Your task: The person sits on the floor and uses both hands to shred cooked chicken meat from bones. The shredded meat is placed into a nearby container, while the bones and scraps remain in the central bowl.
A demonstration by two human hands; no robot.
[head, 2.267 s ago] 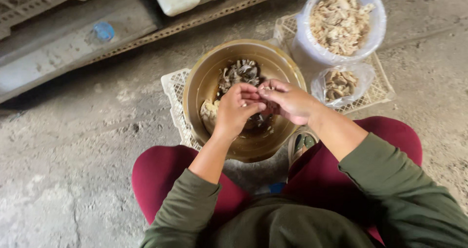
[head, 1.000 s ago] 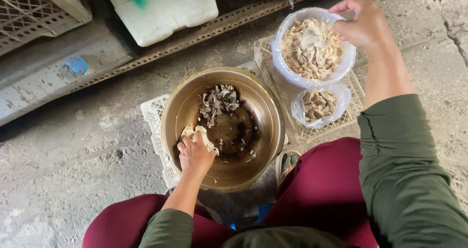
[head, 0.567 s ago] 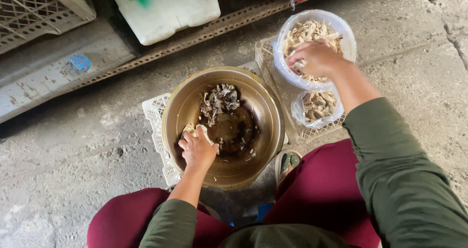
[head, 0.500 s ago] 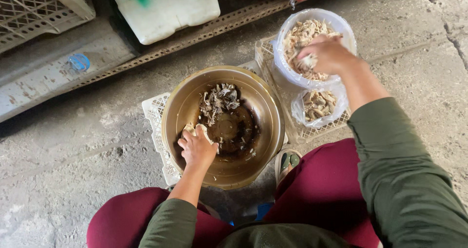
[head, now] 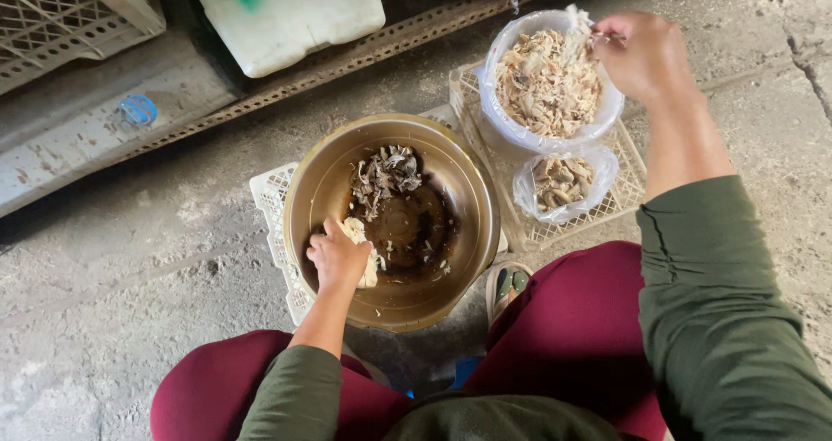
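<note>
Left hand (head: pixel 336 257) gripped a pale meat chunk (head: pixel 362 249) inside the near-left brass bowl (head: pixel 312 190). Right hand (head: pixel 643 53) pinched a pale shred (head: pixel 575 27) over the far-right bag-lined bowl (head: pixel 511 129) of shredded meat.

- Round brass-gold metal bowl (head: pixel 394 224) under the left hand (head: pixel 336 257): dull yellow walls, dark brown wet centre.
- Pale cream lump (head: pixel 362 249) in that hand.
- Grey-brown shredded scraps (head: pixel 386 172) beyond it.
- Clear plastic-lined tub (head: pixel 548 81) below the right hand (head: pixel 641 55): beige-white shreds.
- Off-white lattice plastic crates (head: pixel 276 207) beneath the bowl.
- Olive-green sleeves (head: pixel 719 311), maroon trousers (head: pixel 572 328).
</note>
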